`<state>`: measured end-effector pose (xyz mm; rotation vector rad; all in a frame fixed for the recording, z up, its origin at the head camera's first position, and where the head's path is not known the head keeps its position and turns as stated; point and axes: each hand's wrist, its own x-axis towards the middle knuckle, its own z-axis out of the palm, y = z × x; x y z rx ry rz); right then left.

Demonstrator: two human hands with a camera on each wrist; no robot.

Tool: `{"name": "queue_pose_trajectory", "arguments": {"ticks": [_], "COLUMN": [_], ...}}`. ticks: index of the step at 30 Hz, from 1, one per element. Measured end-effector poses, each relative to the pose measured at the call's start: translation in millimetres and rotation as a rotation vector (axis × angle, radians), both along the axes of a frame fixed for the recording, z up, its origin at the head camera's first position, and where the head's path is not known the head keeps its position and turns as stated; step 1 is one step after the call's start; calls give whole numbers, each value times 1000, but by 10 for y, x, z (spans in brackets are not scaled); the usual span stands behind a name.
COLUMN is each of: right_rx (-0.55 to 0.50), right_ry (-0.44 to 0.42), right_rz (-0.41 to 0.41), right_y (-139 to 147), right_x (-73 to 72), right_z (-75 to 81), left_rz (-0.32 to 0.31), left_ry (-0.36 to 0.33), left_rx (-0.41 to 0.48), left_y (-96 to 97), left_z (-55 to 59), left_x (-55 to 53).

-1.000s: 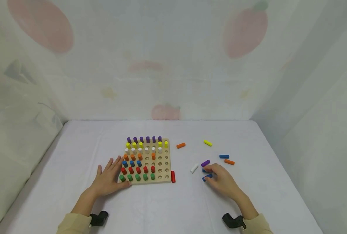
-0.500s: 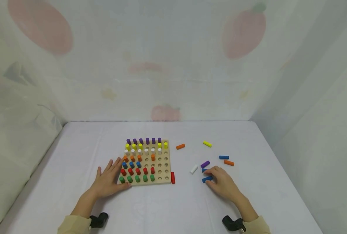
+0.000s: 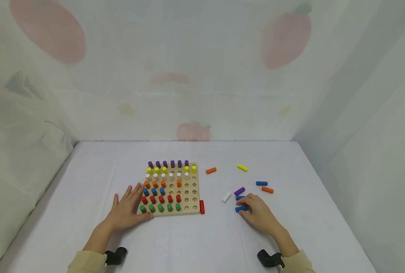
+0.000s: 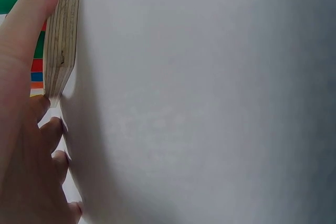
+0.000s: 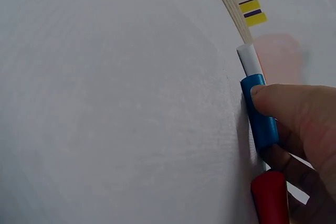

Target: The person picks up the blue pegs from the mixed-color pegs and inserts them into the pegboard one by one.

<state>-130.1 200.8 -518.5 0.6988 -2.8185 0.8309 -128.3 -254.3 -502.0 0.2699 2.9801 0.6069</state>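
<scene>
A wooden pegboard [image 3: 196, 185] holds upright pegs in rows of purple, yellow, white, orange, blue, red and green. My left hand [image 3: 125, 212] rests at its left side, fingers spread and the thumb along the front corner; the left wrist view shows the thumb [image 4: 31, 14] against the board's edge. My right hand [image 3: 260, 214] pinches a blue peg [image 5: 260, 111] lying flat, thumb on its near side. Another blue peg [image 3: 240, 198] lies just beyond, partly covered by the index finger. Below the held peg in the right wrist view is a red peg [image 5: 270, 198], hidden from the head view.
Loose on the white table [image 3: 188, 242] lie a white peg [image 3: 226, 197], a purple peg [image 3: 239, 191], a yellow peg [image 3: 242, 167], a third blue peg [image 3: 261, 183] and orange pegs [image 3: 267, 189]. One red peg [image 3: 202, 207] lies against the board's right edge.
The blue peg at my right thumb has turned slightly, lying more level, and the thumb has drawn back a little along it. My left hand and the board stay as they were.
</scene>
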Motion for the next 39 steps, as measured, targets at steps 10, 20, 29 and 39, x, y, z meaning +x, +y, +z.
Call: {"name": "queue_pose_trajectory", "arguments": {"ticks": [10,20,29,39], "right_rx": [18,1,-59,-94], "right_ry": [-10,13,59,76], "right_rz": [-15,-17,4,19], "right_y": [-22,-49,-77,-154], "right_x": [-18,-25,-37,-108], "right_z": [3,-16,51,123], "left_rz": [6,1,-4,-3], "left_ry": [-7,-7,-5,-9], "left_rx": [-6,-7,0,-11], "left_y": [-8,-22,-14,-14], "left_z": [-20,-29,-21,-11], "left_x": [-14,-20,-7,0]}}
